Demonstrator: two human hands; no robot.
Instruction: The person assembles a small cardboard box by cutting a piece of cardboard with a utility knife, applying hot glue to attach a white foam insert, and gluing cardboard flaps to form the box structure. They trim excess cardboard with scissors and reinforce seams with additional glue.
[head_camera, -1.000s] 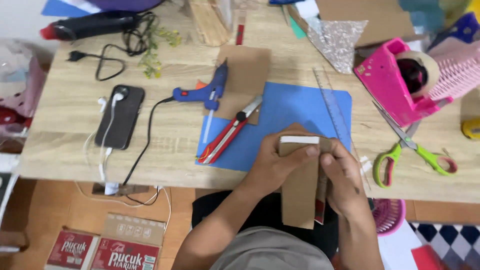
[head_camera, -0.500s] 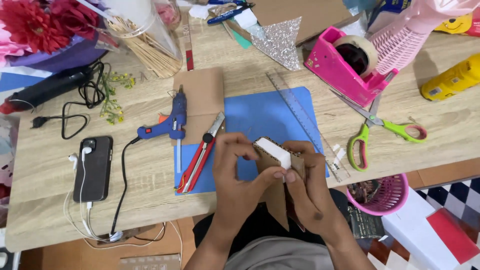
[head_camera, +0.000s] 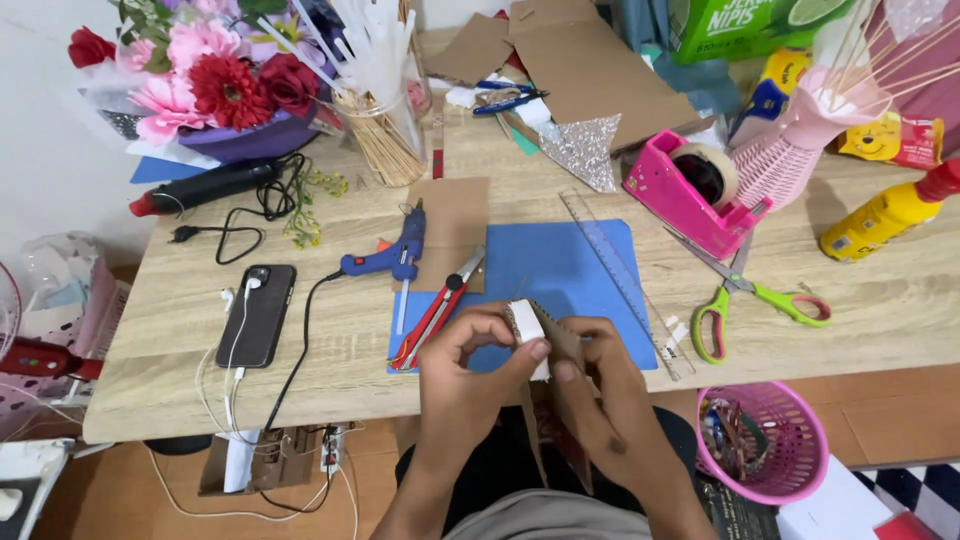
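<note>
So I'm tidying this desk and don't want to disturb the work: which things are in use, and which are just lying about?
In use:
left hand
right hand
cardboard piece with a white strip, held by both hands

Lying about:
glue gun
red cutter
clear ruler
green scissors
phone
pink tape dispenser

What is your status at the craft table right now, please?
Left hand and right hand both pinching the cardboard piece over the blue mat. Red cutter beside the left hand, untouched.

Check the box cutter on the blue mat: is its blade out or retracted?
Cannot tell. The cutter lies flat, partly on the mat, beside the glue gun; its tip is too small to show a blade.
</note>
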